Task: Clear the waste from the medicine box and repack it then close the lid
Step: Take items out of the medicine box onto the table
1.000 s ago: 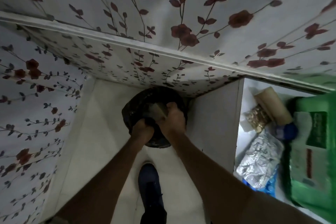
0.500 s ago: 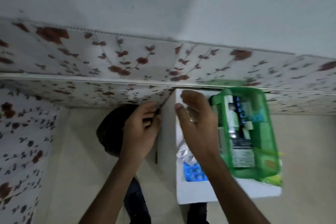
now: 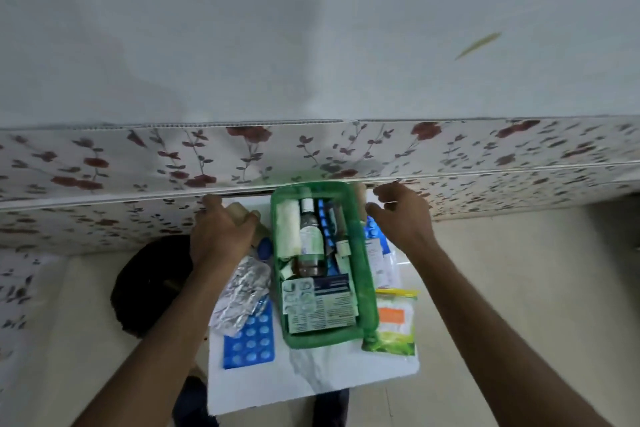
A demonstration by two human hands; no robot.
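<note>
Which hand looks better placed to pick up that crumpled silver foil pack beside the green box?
The left hand, probably. It hovers just above the foil pack, left of the green box. The right hand is across the box, so it would have to reach over.

2 bare forearms enter from the bottom edge, both uncovered from wrist to the frame's border; no sleeve edge shows on either. The left hand [image 3: 221,236] and the right hand [image 3: 403,218] carry nothing on the wrists or on the fingers that face the camera. The nails are too blurred to make out. Low in the picture, on either side of the white tabletop, 2 patches of dark navy trouser fabric [image 3: 192,402] show, the second at the bottom centre, plain and matte, without visible seams, pockets or markings.
</note>
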